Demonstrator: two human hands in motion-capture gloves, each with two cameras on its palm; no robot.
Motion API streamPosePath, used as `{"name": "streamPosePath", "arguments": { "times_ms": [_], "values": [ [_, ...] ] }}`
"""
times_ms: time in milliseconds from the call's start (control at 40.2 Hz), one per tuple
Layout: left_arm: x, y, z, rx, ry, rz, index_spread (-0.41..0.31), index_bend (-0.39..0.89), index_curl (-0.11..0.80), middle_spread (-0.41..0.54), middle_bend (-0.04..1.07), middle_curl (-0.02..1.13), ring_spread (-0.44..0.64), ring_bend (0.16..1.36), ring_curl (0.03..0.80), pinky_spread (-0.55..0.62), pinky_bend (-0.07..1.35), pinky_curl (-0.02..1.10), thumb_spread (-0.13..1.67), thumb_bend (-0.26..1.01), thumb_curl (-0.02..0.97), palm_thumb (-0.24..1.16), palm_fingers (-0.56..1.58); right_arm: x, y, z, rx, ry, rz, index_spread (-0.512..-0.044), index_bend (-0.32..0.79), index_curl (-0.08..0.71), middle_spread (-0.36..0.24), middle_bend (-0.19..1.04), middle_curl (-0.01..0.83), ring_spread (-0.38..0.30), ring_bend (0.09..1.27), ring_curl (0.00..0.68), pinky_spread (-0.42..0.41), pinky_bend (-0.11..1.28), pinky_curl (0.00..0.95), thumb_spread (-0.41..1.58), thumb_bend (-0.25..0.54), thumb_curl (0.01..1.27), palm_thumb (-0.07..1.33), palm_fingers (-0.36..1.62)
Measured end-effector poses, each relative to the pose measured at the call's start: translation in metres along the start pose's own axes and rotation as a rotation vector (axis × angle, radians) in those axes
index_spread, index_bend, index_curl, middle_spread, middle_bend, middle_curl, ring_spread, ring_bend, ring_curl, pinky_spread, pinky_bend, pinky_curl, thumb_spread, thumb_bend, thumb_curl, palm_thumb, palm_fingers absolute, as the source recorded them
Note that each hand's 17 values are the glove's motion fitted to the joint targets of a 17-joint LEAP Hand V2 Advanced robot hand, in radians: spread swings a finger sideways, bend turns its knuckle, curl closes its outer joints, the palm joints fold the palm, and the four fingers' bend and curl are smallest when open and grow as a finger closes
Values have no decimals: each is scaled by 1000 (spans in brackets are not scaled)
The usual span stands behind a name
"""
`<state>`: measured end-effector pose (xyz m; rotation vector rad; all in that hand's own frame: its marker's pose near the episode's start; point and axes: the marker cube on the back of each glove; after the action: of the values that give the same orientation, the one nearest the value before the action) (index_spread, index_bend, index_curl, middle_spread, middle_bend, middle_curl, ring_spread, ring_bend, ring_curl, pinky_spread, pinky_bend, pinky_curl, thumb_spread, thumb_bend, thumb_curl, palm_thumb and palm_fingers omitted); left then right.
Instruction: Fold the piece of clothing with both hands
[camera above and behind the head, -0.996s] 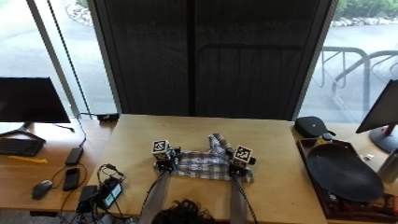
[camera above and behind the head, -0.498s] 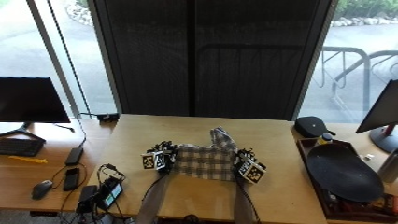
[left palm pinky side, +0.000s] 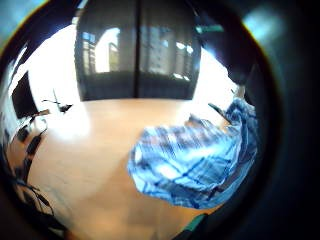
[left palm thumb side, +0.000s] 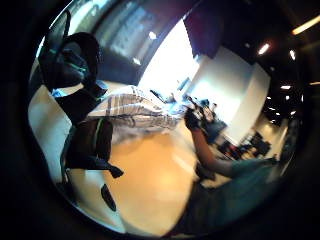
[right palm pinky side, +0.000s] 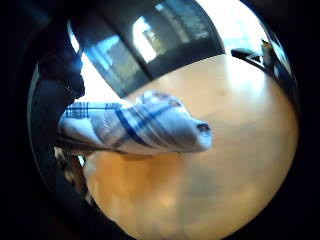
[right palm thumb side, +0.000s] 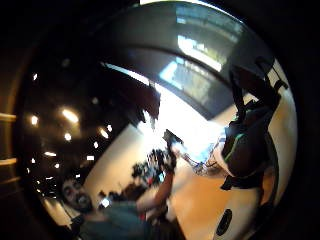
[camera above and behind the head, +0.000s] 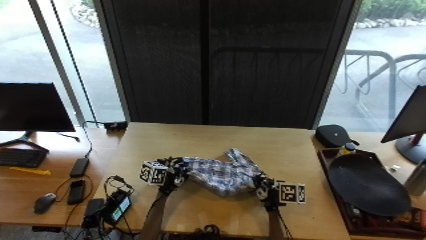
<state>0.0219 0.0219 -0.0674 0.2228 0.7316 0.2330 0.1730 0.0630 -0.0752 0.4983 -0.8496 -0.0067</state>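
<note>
Both hands are on the plaid shirt (camera above and behind the head: 223, 176), which hangs bunched between them just above the middle of the wooden table (camera above and behind the head: 200, 137). Our left hand (camera above and behind the head: 172, 176) pinches the edge at nine o'clock of the bundle, our right hand (camera above and behind the head: 263, 189) grips the corner at four o'clock. We judge the cloth light, soft and floppy, so edges and corners are the best places to hold. Compared with half a second ago, the shirt looks more gathered and lifted, less spread flat.
</note>
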Motion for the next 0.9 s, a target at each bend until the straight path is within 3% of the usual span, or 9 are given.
{"name": "streamPosePath", "arguments": {
  "times_ms": [125,249,349,498,648,747,822,847,897],
  "values": [
    [0,30,-6,-239,-79,146,-319,501,489,-284,416,478,-174,295,373,304,80,-10,1103,-11,363,617,943,21,49,-37,-409,313,-17,-286,470,490,-289,231,454,-317,338,408,-235,282,357,527,-20,658,1037,1204],
    [35,59,-39,-327,-135,244,-316,484,485,-282,421,480,-176,297,376,314,76,-14,1039,-38,378,595,943,17,99,-74,-719,168,75,-303,381,475,-301,294,468,-320,341,405,-123,138,321,656,-60,626,959,1080],
    [63,69,-58,-248,-170,287,-314,470,481,-282,411,476,-180,309,379,314,80,-12,1015,-37,383,576,946,-5,111,-84,-669,-46,41,-304,347,466,-293,317,472,-305,339,406,-64,115,291,762,-42,596,924,1093],
    [77,71,-56,-171,-297,316,-312,431,473,-286,388,467,-200,328,381,282,105,-2,1001,-30,389,565,987,28,107,-92,-483,383,154,-304,287,455,-258,313,469,-268,362,412,-13,130,267,882,-35,556,869,1097],
    [36,71,-23,-312,-617,242,-309,370,461,-293,389,466,-215,341,386,249,112,2,1004,-36,388,538,1010,34,94,-52,-450,612,197,-299,155,427,-213,299,465,-230,388,420,15,176,272,978,-37,523,807,1075],
    [14,59,27,-356,-613,179,-294,285,444,-290,397,471,-204,350,392,244,117,5,1026,-45,379,490,969,43,88,-24,-564,768,254,-302,32,365,-183,282,459,-205,430,433,25,237,299,1047,-40,494,752,990],
    [0,66,69,-487,-506,50,-271,223,439,-276,397,478,-183,356,402,251,130,16,1048,-41,368,457,919,52,85,-2,-651,870,286,-286,-110,284,-168,290,460,-175,479,450,64,319,329,1082,-55,459,683,839],
    [0,68,75,-527,-473,5,-238,127,413,-240,346,465,-138,364,404,274,162,23,1075,-37,362,447,763,54,85,4,-665,894,285,-279,-123,264,-162,316,467,-168,499,459,77,333,337,1089,-48,451,677,802],
    [4,69,74,-589,-431,-76,-212,88,399,-210,344,482,-103,381,421,293,187,45,1099,-30,357,438,690,51,84,11,-671,938,265,-270,-106,227,-158,343,470,-160,525,462,89,360,346,1103,-28,443,689,780]
  ]
}}
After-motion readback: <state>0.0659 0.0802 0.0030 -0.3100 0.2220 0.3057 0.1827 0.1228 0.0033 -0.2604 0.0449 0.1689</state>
